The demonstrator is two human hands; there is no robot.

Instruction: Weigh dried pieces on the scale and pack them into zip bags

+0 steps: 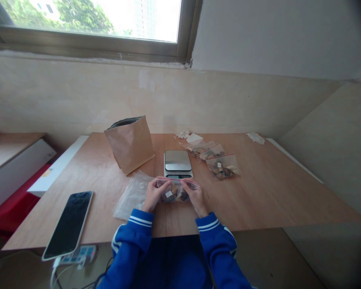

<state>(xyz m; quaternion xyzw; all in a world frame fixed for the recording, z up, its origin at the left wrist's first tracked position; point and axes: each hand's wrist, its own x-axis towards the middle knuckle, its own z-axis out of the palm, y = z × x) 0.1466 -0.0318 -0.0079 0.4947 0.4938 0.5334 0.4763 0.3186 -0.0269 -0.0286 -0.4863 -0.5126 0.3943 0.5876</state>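
head view: both hands (153, 194) pinch the filled bag (175, 194) by its top edge, table (264, 196) stretching rightward.

The bench (258, 192) is surfaced in smooth, wood-grained board with a faint sheen. The held zip bag (175, 193) is made of clear, glossy plastic; cloudier, crinkled plastic is seen in the flat bags (128, 198). The standing bag (131, 144) is faced in matt brown paper. The scale (177, 160) is topped with smooth, softly shining metal. The phone (69, 220) is fronted with glossy, glass-like black. Matt cloth is seen in the sleeves (138, 239).
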